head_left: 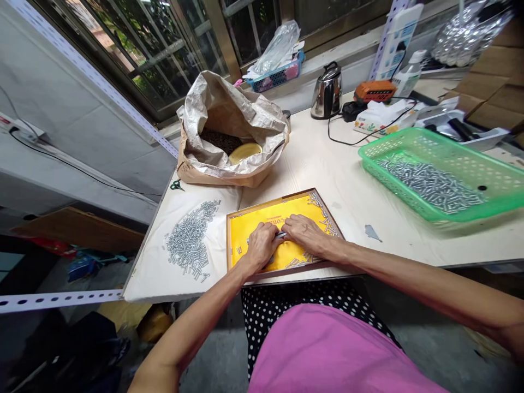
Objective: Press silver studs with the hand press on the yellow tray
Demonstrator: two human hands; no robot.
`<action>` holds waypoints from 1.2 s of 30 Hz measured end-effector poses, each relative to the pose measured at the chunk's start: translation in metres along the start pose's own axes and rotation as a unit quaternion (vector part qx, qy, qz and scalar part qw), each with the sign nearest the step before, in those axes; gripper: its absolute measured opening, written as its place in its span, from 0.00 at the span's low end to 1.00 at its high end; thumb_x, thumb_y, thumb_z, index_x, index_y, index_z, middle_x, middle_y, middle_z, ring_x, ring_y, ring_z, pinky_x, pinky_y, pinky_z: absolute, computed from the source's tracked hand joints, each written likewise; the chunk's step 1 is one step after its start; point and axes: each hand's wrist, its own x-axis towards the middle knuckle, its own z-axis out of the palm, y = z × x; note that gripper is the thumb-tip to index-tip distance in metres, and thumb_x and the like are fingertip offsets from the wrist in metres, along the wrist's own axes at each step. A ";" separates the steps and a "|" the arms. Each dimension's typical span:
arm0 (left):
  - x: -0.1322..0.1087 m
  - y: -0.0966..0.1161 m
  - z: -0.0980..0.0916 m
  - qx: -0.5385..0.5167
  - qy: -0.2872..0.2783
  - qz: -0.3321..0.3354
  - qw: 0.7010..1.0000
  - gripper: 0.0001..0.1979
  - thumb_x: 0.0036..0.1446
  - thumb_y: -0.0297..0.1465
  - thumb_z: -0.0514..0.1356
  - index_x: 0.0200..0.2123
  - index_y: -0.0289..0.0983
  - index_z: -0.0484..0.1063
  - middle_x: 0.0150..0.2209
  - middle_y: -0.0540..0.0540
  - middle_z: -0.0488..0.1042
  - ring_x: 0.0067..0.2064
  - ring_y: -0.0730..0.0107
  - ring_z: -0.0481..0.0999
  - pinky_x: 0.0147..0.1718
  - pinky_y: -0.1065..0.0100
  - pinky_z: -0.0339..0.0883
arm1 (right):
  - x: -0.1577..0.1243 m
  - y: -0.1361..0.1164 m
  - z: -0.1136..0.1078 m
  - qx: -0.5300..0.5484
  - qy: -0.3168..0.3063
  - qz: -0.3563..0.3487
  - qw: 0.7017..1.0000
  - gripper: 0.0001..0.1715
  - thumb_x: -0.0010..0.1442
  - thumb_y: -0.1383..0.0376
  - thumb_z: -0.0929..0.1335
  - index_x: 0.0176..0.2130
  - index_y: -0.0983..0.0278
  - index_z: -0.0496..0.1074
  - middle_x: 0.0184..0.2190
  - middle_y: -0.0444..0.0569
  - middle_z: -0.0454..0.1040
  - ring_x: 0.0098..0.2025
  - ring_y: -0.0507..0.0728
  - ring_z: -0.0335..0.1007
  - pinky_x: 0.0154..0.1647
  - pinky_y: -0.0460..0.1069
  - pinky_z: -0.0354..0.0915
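A shallow wooden-rimmed tray with a yellow bottom (245,229) lies at the table's front edge. Both hands rest inside it, knuckles up, fingers curled together. My left hand (261,244) and my right hand (305,232) meet over a small grey metal piece (281,235) pinched between their fingertips. Small silver metal pins (325,215) lie along the tray's right side and bottom right corner. A loose heap of the same pins (189,241) lies on the white tabletop just left of the tray.
A crumpled paper sack (229,131) with dark parts and a yellow dish stands behind the tray. A green plastic basket (442,174) holding pins sits at right. A kettle (326,91), cables, tissues and boxes crowd the back. Small scissors (177,185) lie at left.
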 end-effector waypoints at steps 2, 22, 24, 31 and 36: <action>-0.003 -0.001 0.001 0.008 0.013 0.007 1.000 0.11 0.62 0.37 0.61 0.44 0.38 0.75 0.46 0.40 0.76 0.48 0.56 0.72 0.47 0.59 0.69 | -0.002 0.009 0.000 0.017 0.015 -0.007 1.000 0.18 0.64 0.56 0.69 0.46 0.67 0.74 0.43 0.56 0.74 0.46 0.62 0.66 0.45 0.53 0.60; -0.060 -0.055 -0.013 0.039 0.203 -0.150 0.967 0.12 0.68 0.30 0.51 0.39 0.37 0.75 0.41 0.42 0.73 0.45 0.62 0.70 0.45 0.63 0.67 | 0.020 0.057 0.022 -0.083 0.100 -0.045 0.991 0.08 0.65 0.69 0.63 0.36 0.63 0.72 0.36 0.52 0.72 0.38 0.59 0.57 0.37 0.52 0.49; -0.075 -0.093 -0.026 0.101 0.187 -0.267 0.940 0.11 0.66 0.30 0.54 0.38 0.36 0.76 0.40 0.41 0.73 0.46 0.59 0.69 0.43 0.63 0.65 | 0.021 0.056 0.025 -0.079 0.101 -0.042 0.991 0.09 0.66 0.69 0.63 0.35 0.63 0.71 0.36 0.52 0.71 0.38 0.59 0.57 0.37 0.52 0.49; -0.095 -0.168 -0.043 0.162 0.102 -0.347 0.918 0.14 0.66 0.30 0.52 0.39 0.37 0.79 0.42 0.40 0.73 0.50 0.56 0.67 0.43 0.63 0.63 | 0.026 0.056 0.025 -0.071 0.101 -0.049 0.991 0.10 0.65 0.71 0.63 0.40 0.64 0.73 0.38 0.55 0.72 0.40 0.60 0.59 0.39 0.52 0.52; -0.076 -0.178 -0.041 0.191 0.065 -0.318 0.926 0.13 0.65 0.31 0.54 0.39 0.36 0.78 0.44 0.40 0.73 0.51 0.55 0.67 0.42 0.63 0.63 | 0.025 0.055 0.024 -0.086 0.090 -0.046 0.991 0.10 0.67 0.70 0.62 0.40 0.65 0.73 0.39 0.55 0.72 0.40 0.61 0.59 0.39 0.52 0.53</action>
